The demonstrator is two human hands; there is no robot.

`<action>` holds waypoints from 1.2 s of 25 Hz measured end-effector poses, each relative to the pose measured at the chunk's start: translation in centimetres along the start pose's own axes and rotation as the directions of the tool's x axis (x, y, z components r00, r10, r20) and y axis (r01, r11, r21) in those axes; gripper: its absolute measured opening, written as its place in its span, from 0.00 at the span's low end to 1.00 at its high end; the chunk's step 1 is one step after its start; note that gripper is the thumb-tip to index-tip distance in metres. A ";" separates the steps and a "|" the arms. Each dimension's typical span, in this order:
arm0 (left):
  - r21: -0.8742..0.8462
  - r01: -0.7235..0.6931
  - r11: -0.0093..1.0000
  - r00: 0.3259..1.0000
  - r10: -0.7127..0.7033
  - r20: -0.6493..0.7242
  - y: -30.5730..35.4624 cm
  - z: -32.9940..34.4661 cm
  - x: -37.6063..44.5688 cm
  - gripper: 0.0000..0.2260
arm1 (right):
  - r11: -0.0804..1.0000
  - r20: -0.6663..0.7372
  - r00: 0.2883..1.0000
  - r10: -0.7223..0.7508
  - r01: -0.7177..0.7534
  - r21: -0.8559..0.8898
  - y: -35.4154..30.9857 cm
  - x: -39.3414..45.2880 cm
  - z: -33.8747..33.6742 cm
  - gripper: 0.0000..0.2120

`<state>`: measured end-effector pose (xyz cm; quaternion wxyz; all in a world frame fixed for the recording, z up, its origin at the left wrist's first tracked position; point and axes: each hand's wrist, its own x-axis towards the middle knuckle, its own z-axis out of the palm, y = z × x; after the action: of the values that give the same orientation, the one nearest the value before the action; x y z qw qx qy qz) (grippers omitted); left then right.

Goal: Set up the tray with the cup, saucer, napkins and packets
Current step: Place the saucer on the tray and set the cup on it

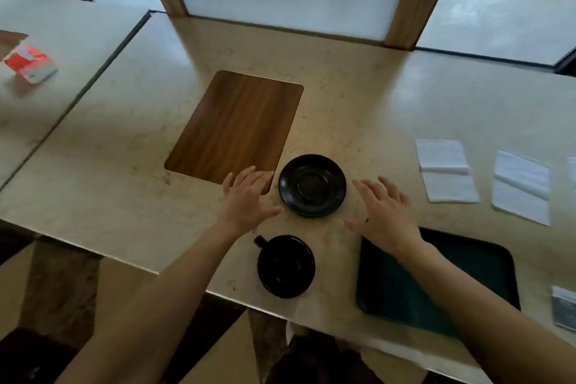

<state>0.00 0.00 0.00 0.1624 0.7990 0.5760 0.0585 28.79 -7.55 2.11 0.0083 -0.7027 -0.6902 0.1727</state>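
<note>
**A:** What's hard to see from where you sit?

**B:** My right forearm covers part of the tray, dark green, at the counter's near edge. A packet is cut off by the right border; its print is too blurred for me to read. A third napkin only peeks in at that same edge.

**A:** And around the hands?

**B:** Saucer sits between them, cup just nearer me, handle to the left. My left hand lies flat, fingers straight, over the wooden board's near corner. My right hand is spread, holding nothing, just right of the saucer. Two napkins lie well off to the right.

**A:** Any labels?

**B:** A red and white pack far left, lettering unreadable.
</note>
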 end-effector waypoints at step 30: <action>0.021 -0.104 0.994 0.985 0.100 0.139 1.6 2.1 4.2 0.47 | 0.989 -0.024 1.000 0.015 -0.011 0.148 -0.3 4.3 0.8 0.52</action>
<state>3.43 3.12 -1.83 0.1874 0.8318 0.5225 0.0031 28.20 -3.52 0.44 0.0677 -0.7068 -0.6707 0.2148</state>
